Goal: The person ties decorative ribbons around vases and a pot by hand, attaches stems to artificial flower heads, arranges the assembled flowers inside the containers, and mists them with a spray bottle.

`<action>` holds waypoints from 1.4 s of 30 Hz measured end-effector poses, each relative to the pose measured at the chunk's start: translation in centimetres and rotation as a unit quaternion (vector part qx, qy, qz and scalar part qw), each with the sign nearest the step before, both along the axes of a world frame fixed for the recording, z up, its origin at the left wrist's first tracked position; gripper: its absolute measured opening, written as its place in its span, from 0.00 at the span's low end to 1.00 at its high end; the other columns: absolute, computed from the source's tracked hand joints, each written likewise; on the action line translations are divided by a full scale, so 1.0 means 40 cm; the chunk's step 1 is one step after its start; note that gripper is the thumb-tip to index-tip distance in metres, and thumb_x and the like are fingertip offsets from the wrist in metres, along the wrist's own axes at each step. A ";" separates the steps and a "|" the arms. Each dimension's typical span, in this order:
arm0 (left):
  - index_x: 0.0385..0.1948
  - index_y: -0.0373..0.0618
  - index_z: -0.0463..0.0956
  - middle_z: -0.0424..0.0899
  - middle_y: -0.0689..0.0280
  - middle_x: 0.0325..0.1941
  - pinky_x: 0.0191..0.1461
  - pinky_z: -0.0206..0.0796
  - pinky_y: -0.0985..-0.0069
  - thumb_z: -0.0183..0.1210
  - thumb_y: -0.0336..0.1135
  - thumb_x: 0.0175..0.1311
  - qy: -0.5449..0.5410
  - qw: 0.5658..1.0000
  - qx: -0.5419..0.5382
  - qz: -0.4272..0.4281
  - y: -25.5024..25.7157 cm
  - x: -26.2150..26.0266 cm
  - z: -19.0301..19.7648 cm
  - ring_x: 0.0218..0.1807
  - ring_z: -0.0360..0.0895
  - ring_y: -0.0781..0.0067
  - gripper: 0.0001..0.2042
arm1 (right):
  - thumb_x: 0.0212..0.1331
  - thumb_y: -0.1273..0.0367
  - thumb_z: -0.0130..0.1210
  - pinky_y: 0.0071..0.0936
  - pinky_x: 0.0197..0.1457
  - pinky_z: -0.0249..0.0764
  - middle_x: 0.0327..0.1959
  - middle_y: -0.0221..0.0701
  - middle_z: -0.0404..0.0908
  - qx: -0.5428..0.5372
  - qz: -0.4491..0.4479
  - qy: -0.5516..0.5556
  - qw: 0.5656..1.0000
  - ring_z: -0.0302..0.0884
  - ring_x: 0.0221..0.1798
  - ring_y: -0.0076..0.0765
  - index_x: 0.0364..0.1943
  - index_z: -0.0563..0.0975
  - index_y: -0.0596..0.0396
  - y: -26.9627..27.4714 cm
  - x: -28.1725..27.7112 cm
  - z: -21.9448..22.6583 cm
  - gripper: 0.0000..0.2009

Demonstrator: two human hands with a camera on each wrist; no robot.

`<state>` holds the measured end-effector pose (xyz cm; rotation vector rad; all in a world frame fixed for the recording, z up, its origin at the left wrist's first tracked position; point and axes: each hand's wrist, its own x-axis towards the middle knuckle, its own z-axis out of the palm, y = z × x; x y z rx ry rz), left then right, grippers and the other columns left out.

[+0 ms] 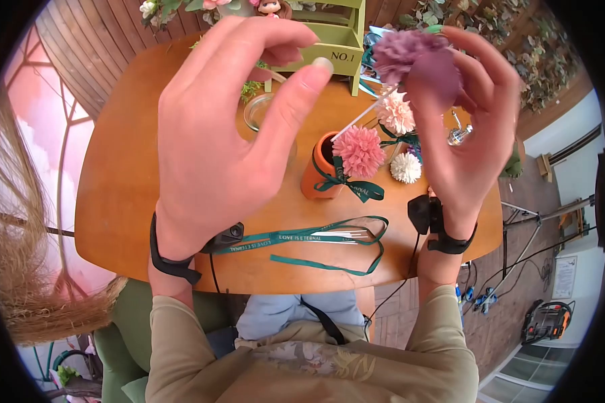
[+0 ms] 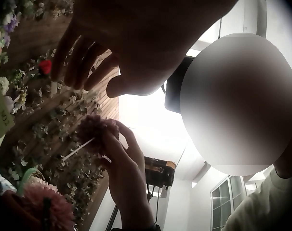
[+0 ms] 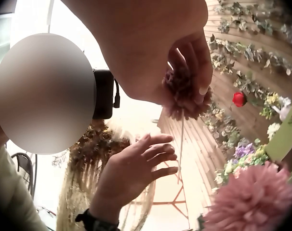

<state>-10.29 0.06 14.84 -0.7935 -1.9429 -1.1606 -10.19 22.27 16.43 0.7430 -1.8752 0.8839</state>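
A purple flower sits in the grip of a person's right hand, fingers curled round the bloom, white stem jutting free above the tabletop. The left hand hovers apart, its grip wide, fingers loosely bent. Below stands an orange pot.

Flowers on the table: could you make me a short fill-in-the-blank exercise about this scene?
The flower in the person's right hand is ____ in colour.
The loose green ribbon reads "LOVE IS ____".
The green rack is marked "NO. ____".

Missing words: purple; ETERNAL; 1.
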 end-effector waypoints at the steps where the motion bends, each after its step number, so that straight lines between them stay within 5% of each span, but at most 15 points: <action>1: 0.51 0.37 0.81 0.83 0.65 0.44 0.52 0.74 0.76 0.60 0.26 0.70 0.029 0.998 0.044 -0.026 -0.003 -0.013 -0.013 0.49 0.81 0.75 0.10 | 0.61 0.78 0.66 0.22 0.47 0.78 0.57 0.33 0.84 0.077 -0.025 0.003 0.997 0.84 0.54 0.28 0.59 0.76 0.59 0.020 -0.008 0.005 0.22; 2: 0.51 0.37 0.81 0.83 0.63 0.46 0.54 0.74 0.75 0.61 0.25 0.69 0.039 0.998 -0.034 0.040 -0.005 0.007 0.006 0.50 0.81 0.73 0.11 | 0.58 0.77 0.68 0.19 0.41 0.74 0.54 0.28 0.86 0.108 -0.040 -0.034 0.993 0.84 0.50 0.22 0.58 0.78 0.56 0.019 -0.009 0.009 0.22; 5: 0.53 0.38 0.80 0.83 0.62 0.49 0.56 0.74 0.73 0.61 0.25 0.68 0.003 0.997 -0.080 0.015 0.001 0.025 0.021 0.52 0.81 0.71 0.13 | 0.48 0.78 0.72 0.29 0.43 0.76 0.44 0.31 0.86 0.222 -0.022 -0.010 0.975 0.81 0.41 0.34 0.53 0.80 0.51 -0.002 -0.033 -0.017 0.25; 6: 0.53 0.38 0.80 0.83 0.62 0.49 0.56 0.74 0.73 0.61 0.25 0.68 0.002 0.997 -0.081 0.014 0.003 0.022 0.017 0.52 0.81 0.71 0.13 | 0.46 0.74 0.72 0.36 0.45 0.77 0.40 0.32 0.84 0.257 -0.011 -0.021 0.966 0.78 0.44 0.42 0.53 0.80 0.48 -0.008 -0.035 -0.022 0.25; 10: 0.59 0.41 0.76 0.82 0.58 0.54 0.58 0.74 0.69 0.62 0.25 0.67 -0.047 0.991 -0.126 0.001 0.005 0.014 -0.004 0.58 0.81 0.64 0.19 | 0.51 0.66 0.71 0.39 0.50 0.76 0.41 0.32 0.83 0.337 -0.015 -0.097 0.936 0.76 0.48 0.45 0.52 0.80 0.50 -0.006 -0.038 -0.040 0.23; 17: 0.67 0.44 0.69 0.81 0.53 0.59 0.61 0.72 0.62 0.65 0.30 0.66 -0.138 0.970 -0.201 -0.003 0.016 0.022 -0.025 0.62 0.79 0.51 0.26 | 0.54 0.66 0.72 0.37 0.48 0.75 0.42 0.33 0.83 0.275 0.078 -0.098 0.953 0.76 0.45 0.46 0.51 0.80 0.55 0.030 -0.014 -0.005 0.21; 19: 0.66 0.43 0.70 0.81 0.53 0.59 0.61 0.72 0.61 0.64 0.29 0.66 -0.139 0.964 -0.225 -0.012 0.018 0.023 -0.029 0.61 0.79 0.49 0.25 | 0.54 0.66 0.73 0.35 0.45 0.76 0.45 0.33 0.84 0.291 -0.019 -0.141 0.946 0.78 0.42 0.44 0.51 0.80 0.57 0.047 0.005 0.000 0.21; 25: 0.60 0.42 0.74 0.80 0.56 0.57 0.58 0.72 0.59 0.63 0.28 0.64 -0.113 0.940 -0.321 -0.006 0.018 0.016 -0.051 0.58 0.78 0.47 0.21 | 0.60 0.64 0.69 0.40 0.37 0.77 0.42 0.35 0.82 0.366 -0.043 -0.219 0.903 0.83 0.37 0.48 0.49 0.78 0.51 0.051 0.022 -0.050 0.16; 31: 0.57 0.42 0.76 0.80 0.57 0.56 0.57 0.73 0.60 0.63 0.28 0.63 -0.063 0.948 -0.312 0.014 0.029 0.021 -0.057 0.57 0.78 0.49 0.20 | 0.66 0.66 0.63 0.39 0.33 0.75 0.46 0.34 0.83 0.298 -0.099 -0.149 0.938 0.81 0.29 0.45 0.53 0.79 0.51 0.062 0.017 -0.098 0.14; 32: 0.57 0.43 0.76 0.80 0.57 0.55 0.56 0.73 0.60 0.64 0.28 0.63 -0.018 0.947 -0.318 0.039 0.032 0.024 -0.057 0.57 0.78 0.50 0.19 | 0.65 0.70 0.64 0.33 0.32 0.75 0.48 0.33 0.83 0.271 -0.092 -0.157 0.945 0.80 0.27 0.37 0.55 0.80 0.51 0.066 0.028 -0.101 0.15; 35: 0.55 0.42 0.77 0.80 0.57 0.53 0.56 0.72 0.60 0.65 0.28 0.62 0.021 0.945 -0.316 0.077 0.045 0.063 -0.033 0.55 0.78 0.50 0.19 | 0.65 0.70 0.65 0.32 0.30 0.77 0.47 0.35 0.83 0.152 -0.075 -0.186 0.968 0.83 0.28 0.37 0.53 0.80 0.52 0.102 0.073 -0.101 0.14; 36: 0.55 0.42 0.77 0.80 0.57 0.53 0.56 0.72 0.60 0.65 0.28 0.62 0.020 0.945 -0.317 0.075 0.051 0.079 -0.025 0.55 0.78 0.50 0.19 | 0.62 0.74 0.65 0.25 0.27 0.73 0.45 0.32 0.84 0.124 -0.081 -0.140 0.979 0.78 0.24 0.28 0.51 0.82 0.53 0.131 0.076 -0.118 0.13; 40: 0.47 0.39 0.77 0.78 0.59 0.46 0.46 0.73 0.61 0.65 0.28 0.61 -0.061 0.948 -0.313 0.004 0.090 0.147 -0.032 0.47 0.79 0.54 0.13 | 0.64 0.73 0.65 0.24 0.26 0.69 0.40 0.33 0.84 0.102 -0.190 -0.172 0.961 0.75 0.22 0.27 0.44 0.83 0.55 0.281 0.129 -0.174 0.07; 42: 0.44 0.39 0.76 0.78 0.60 0.44 0.42 0.72 0.62 0.64 0.27 0.61 -0.089 0.937 -0.337 -0.036 0.111 0.170 -0.056 0.45 0.79 0.56 0.11 | 0.66 0.68 0.65 0.30 0.28 0.74 0.41 0.34 0.83 0.156 -0.310 -0.234 0.908 0.80 0.26 0.34 0.44 0.82 0.54 0.359 0.152 -0.225 0.08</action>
